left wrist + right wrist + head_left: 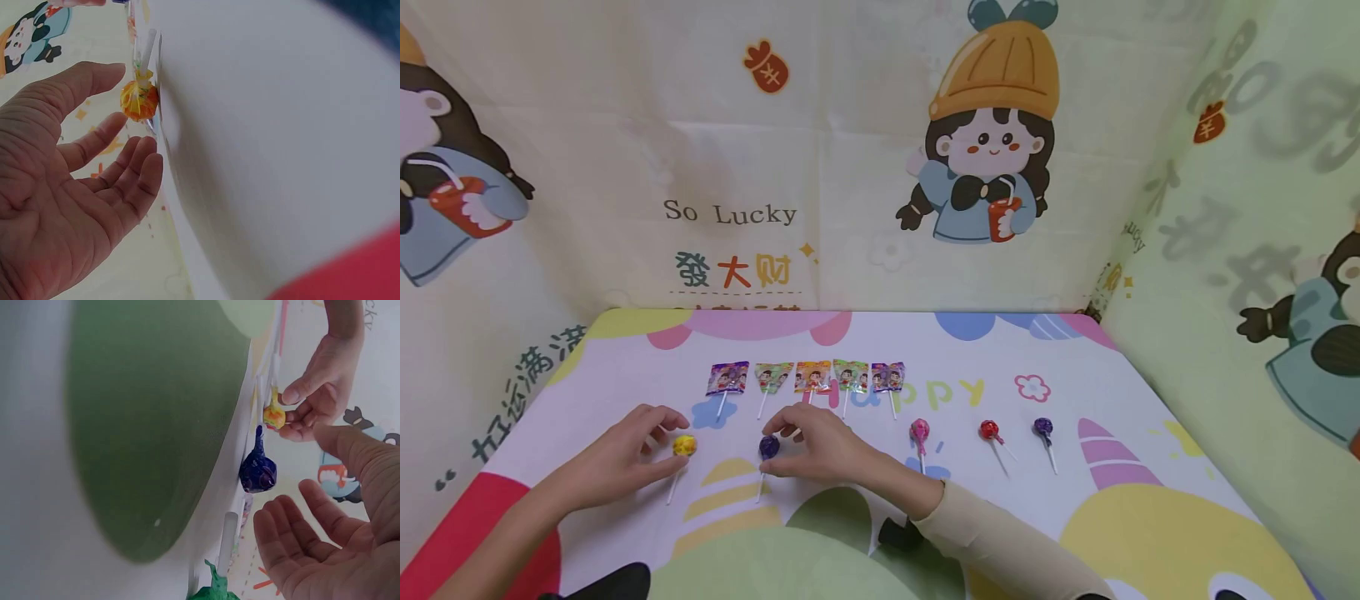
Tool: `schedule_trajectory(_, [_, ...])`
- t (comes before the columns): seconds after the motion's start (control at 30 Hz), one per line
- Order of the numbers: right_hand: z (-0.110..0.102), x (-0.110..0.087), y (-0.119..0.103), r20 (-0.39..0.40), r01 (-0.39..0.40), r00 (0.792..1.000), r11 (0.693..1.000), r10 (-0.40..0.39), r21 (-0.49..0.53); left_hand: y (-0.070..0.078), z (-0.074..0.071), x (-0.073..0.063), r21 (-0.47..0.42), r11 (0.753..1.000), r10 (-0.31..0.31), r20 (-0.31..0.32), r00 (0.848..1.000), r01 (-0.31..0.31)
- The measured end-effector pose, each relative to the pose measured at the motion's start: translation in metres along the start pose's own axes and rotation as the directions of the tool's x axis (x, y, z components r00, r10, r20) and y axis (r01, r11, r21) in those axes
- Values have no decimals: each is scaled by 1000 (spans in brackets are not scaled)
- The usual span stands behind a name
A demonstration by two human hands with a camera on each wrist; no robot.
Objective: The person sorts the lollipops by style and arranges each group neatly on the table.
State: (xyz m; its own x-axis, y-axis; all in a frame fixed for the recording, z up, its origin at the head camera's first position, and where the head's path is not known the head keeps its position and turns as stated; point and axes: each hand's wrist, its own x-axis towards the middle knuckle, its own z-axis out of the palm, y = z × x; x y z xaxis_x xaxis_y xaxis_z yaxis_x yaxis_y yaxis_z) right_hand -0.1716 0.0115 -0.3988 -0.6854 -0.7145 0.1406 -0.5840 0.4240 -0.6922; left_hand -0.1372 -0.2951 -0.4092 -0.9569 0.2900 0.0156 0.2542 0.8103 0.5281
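Table (625,358) before me, bright with prints, bears two rows of lollipops, with a person's bare hands at the nearer one. The left hand (632,454) is loosely parted, thumb and fingers spread about the head of the yellow lollipop (684,446); whether a fingertip meets the wrapper, I cannot tell. The right hand (816,446) likewise stands unclosed, thumb and fingers apart about the navy lollipop (769,447), which lies near the yellow one, to its right. Both sticks point toward the person. A green lollipop (215,594), caught in part from the right wrist, lies close to the right hand. Farther right, spaced apart, lie a pink lollipop (919,430), a red lollipop (989,430) and a purple lollipop (1042,427). Behind, in a row, sit five more in flat wrappers: purple (727,378), green (773,377), orange (812,377), green, purple. A beige sleeve (1000,533) covers the right forearm. A backdrop (850,125) with cartoon figures reads "So Lucky."
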Motion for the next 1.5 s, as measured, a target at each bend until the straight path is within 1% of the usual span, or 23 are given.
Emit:
schedule_trajectory(0.07, [1,4,1,2,-31,1000,999,31,-17,-2,-1,1,-8,1000,9,16,1000,-9])
schedule_trajectory(0.2, [3,10,4,9,-88,996,996,88,-6,-3,-1,3,-26,999,26,35,999,-25])
schedule_trajectory(0.33, [6,16,6,21,-118,993,993,119,-14,-3,-2,4,-31,999,29,46,999,-27])
schedule_trajectory(0.5, [8,21,7,43,-119,992,993,120,-26,-2,-2,6,-29,999,22,65,998,-21])
schedule_trajectory(0.83, [9,23,10,87,-121,989,992,119,22,-1,-2,11,-58,998,41,91,995,-36])
schedule_trajectory(1.07, [9,22,10,98,-111,989,993,107,44,2,-1,17,-55,998,37,76,996,-33])
schedule_trajectory(1.3, [7,21,10,106,-115,988,992,108,60,8,-6,27,-42,998,53,34,998,-51])
schedule_trajectory(1.5, [7,20,10,109,-122,988,988,111,94,11,-4,36,-58,998,30,43,999,-28])
